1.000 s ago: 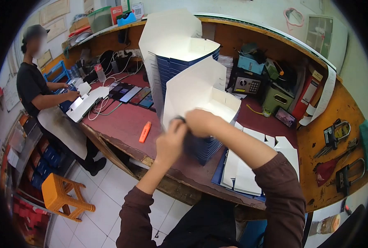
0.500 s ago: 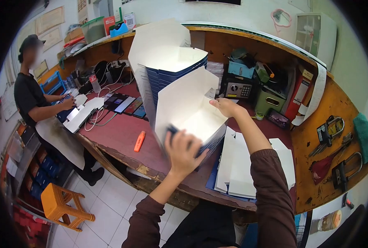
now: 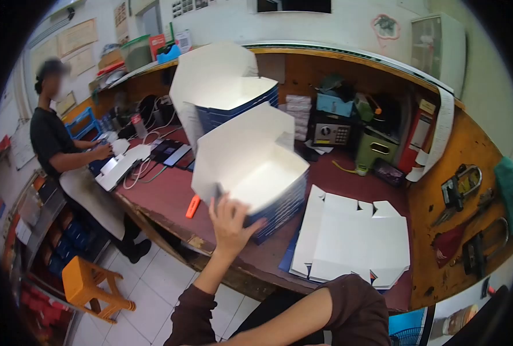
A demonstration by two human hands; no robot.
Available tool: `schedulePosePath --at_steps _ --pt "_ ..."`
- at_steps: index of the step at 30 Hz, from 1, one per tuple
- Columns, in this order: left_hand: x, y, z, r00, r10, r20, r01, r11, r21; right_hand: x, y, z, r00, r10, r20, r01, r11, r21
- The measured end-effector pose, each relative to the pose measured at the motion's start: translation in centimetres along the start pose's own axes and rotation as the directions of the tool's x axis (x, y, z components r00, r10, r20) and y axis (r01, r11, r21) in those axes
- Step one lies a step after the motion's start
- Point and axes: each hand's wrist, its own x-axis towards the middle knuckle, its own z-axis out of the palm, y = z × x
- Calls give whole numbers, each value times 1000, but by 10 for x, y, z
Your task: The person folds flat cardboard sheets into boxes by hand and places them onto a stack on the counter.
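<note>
A stack of nested cardboard boxes [image 3: 276, 210], white inside and blue outside, stands at the table's front with its tall white flap [image 3: 242, 138] up. My left hand [image 3: 230, 222] grips the near left corner of the top box, fingers at the rim and thumb along the outer side. A small dark blurred shape shows at the fingertips; I cannot tell what it is. My right forearm crosses low in front of my body, its hand out of view. Right of the boxes lie flat, unfolded white cardboard sheets [image 3: 354, 236]. A taller box stack [image 3: 227, 92] stands behind.
An orange marker [image 3: 193, 206] lies left of the boxes, with phones [image 3: 176, 155] and cables behind it. A co-worker [image 3: 57, 138] stands at the left end. A safe [image 3: 331, 134] and a green box [image 3: 376, 149] stand at the back; an orange stool [image 3: 92, 282] is below.
My right hand has left the top box's far right rim and dropped out of view at the bottom. My left hand stays on the box. The view has shifted slightly.
</note>
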Motion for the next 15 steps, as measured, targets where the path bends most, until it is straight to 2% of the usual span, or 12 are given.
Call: schedulePosePath --at_steps 3,5,7,9,10,11,12,13,14,15 --pt "6 24 -12 998 -46 -33 49 993 103 14 4 18 993 -109 48 109 994 20" --pt "-11 32 -3 980 -72 -187 73 997 2 19 3 26 981 -179 77 177 984 31" --pt "-28 40 7 955 36 -296 -53 997 -50 15 -1 20 977 -203 59 203 979 5" --pt "-33 54 7 974 163 -155 -197 951 -237 5 2 0 982 -187 -10 186 981 -62" --pt "-33 58 11 972 166 -168 -202 953 -227 -6 2 -23 984 -147 -105 134 983 -126" --pt "-33 61 14 974 225 26 -195 892 -407 -21 3 -50 965 -117 -233 71 978 -196" --pt "-35 60 19 928 312 206 -146 809 -570 -36 -2 -82 917 -7 -399 -92 969 -229" --pt "-39 57 24 929 313 196 -153 809 -567 -64 2 -117 845 -105 -525 -59 956 -287" --pt "-43 51 28 902 301 310 -24 751 -659 -90 -12 -145 767 -114 -632 -243 860 -449" --pt "-49 46 33 857 303 416 111 680 -725 -127 -3 -172 497 -380 -780 -187 831 -524"
